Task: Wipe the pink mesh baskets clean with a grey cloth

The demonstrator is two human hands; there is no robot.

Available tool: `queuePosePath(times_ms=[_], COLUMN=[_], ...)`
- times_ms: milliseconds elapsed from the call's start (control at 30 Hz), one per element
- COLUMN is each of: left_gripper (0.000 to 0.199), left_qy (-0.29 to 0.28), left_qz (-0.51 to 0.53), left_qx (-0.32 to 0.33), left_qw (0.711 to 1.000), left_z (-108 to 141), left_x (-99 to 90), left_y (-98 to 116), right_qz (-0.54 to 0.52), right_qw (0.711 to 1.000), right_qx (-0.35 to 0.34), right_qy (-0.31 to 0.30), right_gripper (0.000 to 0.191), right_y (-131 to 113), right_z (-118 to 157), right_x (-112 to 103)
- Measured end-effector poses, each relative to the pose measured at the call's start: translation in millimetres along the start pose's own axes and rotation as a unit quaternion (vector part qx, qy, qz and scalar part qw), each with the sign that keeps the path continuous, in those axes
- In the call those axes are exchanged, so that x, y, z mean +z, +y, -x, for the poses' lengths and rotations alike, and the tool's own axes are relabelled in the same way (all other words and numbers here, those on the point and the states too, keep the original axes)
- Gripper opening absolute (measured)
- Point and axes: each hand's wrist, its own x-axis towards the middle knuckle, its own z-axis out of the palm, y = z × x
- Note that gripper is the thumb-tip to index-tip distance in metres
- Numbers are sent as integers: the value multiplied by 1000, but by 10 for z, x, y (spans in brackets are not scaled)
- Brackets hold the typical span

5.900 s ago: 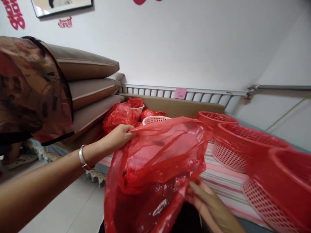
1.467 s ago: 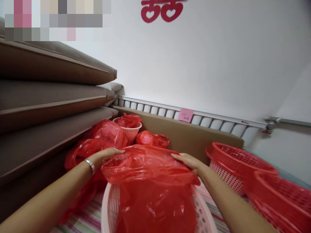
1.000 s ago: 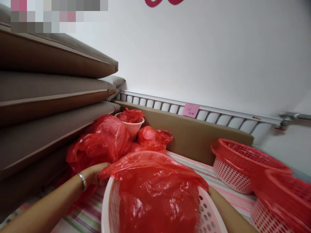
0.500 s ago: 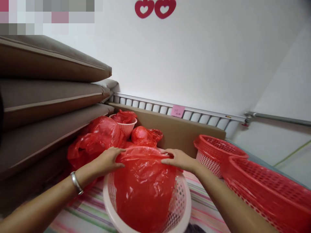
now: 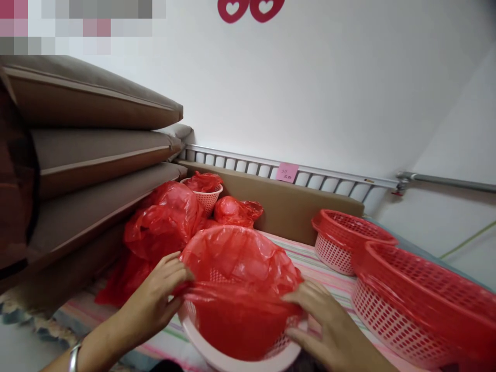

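Red plastic bag spread inside a pale basket, its near edge stretched between two hands

The fingers of the left hand look clamped on the near edge of the film, thumb below and the others curled over the top. On the right hand, index finger and thumb stand apart around the other end of that edge; whether they pinch it, I cannot tell. Between them the film is drawn taut above the basket's opening, short of the near rim, which shows bare. At the far side the bag laps over the rim.

To do this well, I judge, both hands should pull evenly and gently outward, easing the edge past the near rim on both sides at once; a hard tug from one hand could tear the film or drag it off the far rim.

The bag's mouth points up, its body sinking into the basket. The stretched edge runs left to right; the round basket shows no clear long axis.

Further out, the basket sits on a striped cloth. Bunched red bags lie to its left; two baskets with red film over their rims stand to its right.
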Motion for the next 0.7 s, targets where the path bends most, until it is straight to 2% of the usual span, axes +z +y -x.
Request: queuePosePath(times_ms=[67,167,233,300,367,467,600,700], left_gripper=[26,62,73,74,69,52,20,14], left_qy=[-9,-32,-53,-72,-85,-88,-53,-16], left_qz=[-23,-58,-51,-28,-4,22,14,-17], left_qx=[24,28,31,44,47,30,13,36], left_qw=[999,997,997,996,995,995,998,999], left_z=[145,251,238,186,122,37,-9,67], left_x=[-26,-114,-183,-228,-233,-174,-65,33], left_y=[-15,-7,35,91,138,174,192,187], right_qz=[31,45,34,25,24,24,40,63], right_qw=[997,990,989,987,983,974,964,956], right_qx=[-62,-114,-127,-134,-142,-164,-190,-203], right_qy=[37,69,70,82,112,157,183,201], right_gripper=[41,49,45,34,22,25,31,33], right_y=[22,36,27,19,17,14,-15,-50], right_z=[131,226,222,186,147,139,256,381], right_x=[69,124,134,145,171,240,329,363])
